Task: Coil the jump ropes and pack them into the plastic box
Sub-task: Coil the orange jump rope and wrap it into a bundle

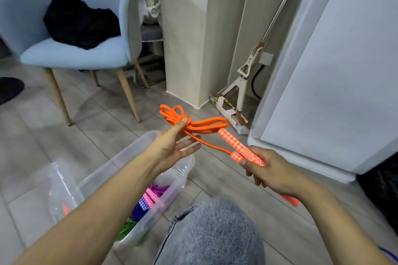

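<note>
Grey plank flooring (103,127) runs under us, with a pale blue chair (71,28) at upper left and a mop (241,92) leaning by the wall. We hold the orange jump rope (193,123) in the air above the floor, just beyond the clear plastic box (120,157) at our lower left. Our right hand (273,174) is closed around the two orange-and-white checked handles (239,146), which lie side by side with their long axis running from lower right up to upper left, toward the coil. Our left hand (172,146) is spread, palm up, fingers loose; one finger touches the bunched knot of the coil, whose loops fan out left and right. One strand runs from the knot down to the handles. Inside the box we see pink, purple and green ropes (148,198).
</note>
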`<action>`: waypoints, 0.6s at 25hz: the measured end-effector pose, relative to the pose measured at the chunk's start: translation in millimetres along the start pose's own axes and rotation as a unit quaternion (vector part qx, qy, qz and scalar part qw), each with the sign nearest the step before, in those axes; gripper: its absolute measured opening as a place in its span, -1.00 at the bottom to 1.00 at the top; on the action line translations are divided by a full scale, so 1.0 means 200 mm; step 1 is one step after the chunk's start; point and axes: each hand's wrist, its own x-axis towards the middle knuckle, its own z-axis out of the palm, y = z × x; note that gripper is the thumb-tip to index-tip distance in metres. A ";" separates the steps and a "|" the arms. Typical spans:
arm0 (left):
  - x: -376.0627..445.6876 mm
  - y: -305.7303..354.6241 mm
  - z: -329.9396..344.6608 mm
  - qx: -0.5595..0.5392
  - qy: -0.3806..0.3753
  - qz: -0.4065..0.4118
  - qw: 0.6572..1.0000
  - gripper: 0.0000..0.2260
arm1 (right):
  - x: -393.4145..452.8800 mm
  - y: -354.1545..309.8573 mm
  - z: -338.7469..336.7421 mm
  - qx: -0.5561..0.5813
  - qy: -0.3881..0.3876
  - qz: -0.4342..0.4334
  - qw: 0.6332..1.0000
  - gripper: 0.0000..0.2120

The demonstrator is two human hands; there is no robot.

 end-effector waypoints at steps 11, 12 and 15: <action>-0.02 -0.06 -0.07 0.575 -0.100 0.290 0.759 -0.25 | -0.03 -0.23 -0.22 -0.053 -0.049 -0.063 0.995 -0.88; -0.02 -0.02 -0.02 0.537 -0.145 0.262 0.788 -0.40 | -0.06 -0.25 -0.25 -0.053 -0.064 -0.062 0.995 -0.88; -0.05 0.07 0.10 0.454 -0.245 0.160 0.842 -0.76 | -0.10 -0.24 -0.36 -0.062 -0.064 -0.061 0.994 -0.91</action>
